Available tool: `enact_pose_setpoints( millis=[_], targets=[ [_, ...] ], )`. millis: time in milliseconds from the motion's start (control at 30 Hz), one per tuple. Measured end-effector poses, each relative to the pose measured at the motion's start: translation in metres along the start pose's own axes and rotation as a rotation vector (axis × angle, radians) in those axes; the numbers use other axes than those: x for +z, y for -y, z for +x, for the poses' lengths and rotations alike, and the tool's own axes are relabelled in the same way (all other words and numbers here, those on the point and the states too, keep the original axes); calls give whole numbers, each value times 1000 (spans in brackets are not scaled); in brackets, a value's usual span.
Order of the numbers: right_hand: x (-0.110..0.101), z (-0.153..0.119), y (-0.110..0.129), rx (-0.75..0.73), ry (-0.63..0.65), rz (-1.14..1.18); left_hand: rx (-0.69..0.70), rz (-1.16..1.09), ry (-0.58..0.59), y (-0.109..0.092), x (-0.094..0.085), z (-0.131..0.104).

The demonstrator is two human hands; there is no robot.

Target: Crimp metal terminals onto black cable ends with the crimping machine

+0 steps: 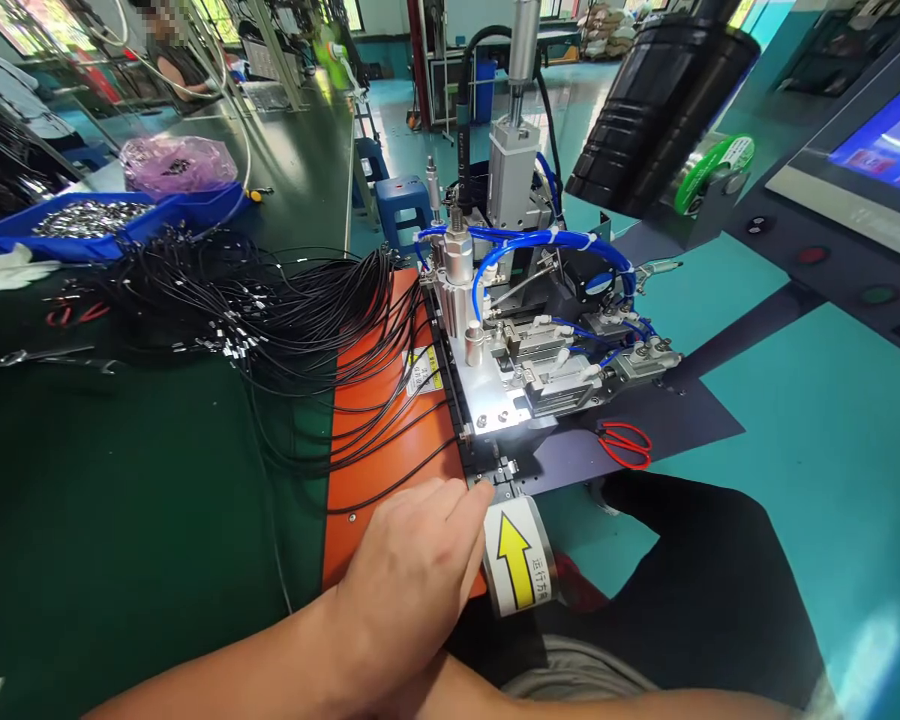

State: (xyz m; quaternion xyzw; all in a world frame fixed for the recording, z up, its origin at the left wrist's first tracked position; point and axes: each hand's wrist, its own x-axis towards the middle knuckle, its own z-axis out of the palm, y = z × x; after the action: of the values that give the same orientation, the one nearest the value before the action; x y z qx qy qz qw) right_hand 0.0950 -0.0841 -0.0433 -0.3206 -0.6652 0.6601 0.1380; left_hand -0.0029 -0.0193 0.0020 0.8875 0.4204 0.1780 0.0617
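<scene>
One pneumatic machine (536, 345) stands at one o'clock, black cables (322, 310) at eleven; our left hand (426, 560) curls beside the metal fixture (505, 475) at its two o'clock. Its grip, and our hidden right hand's, we cannot tell. Best keep fingertips (484, 492) steady.

The person's bare left hand (424, 560) bends over the near end of a flat orange panel (397, 440), thumb side close to a small metal fixture (505, 474); from here its grip is hidden. The bare right forearm (480, 692) crosses beneath. Thin black cables (330, 305) drape over the panel toward a blue-tubed silver metal machine (489, 388). Red-handled scissors (624, 444) lie beside it, and a blue plastic tray (195, 208) of shiny metal parts (90, 218) sits farther back.
</scene>
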Motion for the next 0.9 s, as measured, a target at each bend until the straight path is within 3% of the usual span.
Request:
enact_pose_setpoints(
  millis=[133,267,433,533,700,900],
  targets=[
    [-21,-5,7,-2,-60,44,10,-133,-47,-2,-4,3],
    [-62,-29,25,34,-217,124,-26,-247,-53,-3,-8,4],
    [-101,-54,28,111,-457,-63,-65,-399,115,1,-5,5],
    [-108,-60,21,117,-526,-142,-26,-449,147,2,-3,6],
    [-107,-65,10,128,-700,-52,50,-396,45,5,4,7],
    [-110,-61,-3,114,-718,85,90,-374,7,3,17,10]
  ],
)
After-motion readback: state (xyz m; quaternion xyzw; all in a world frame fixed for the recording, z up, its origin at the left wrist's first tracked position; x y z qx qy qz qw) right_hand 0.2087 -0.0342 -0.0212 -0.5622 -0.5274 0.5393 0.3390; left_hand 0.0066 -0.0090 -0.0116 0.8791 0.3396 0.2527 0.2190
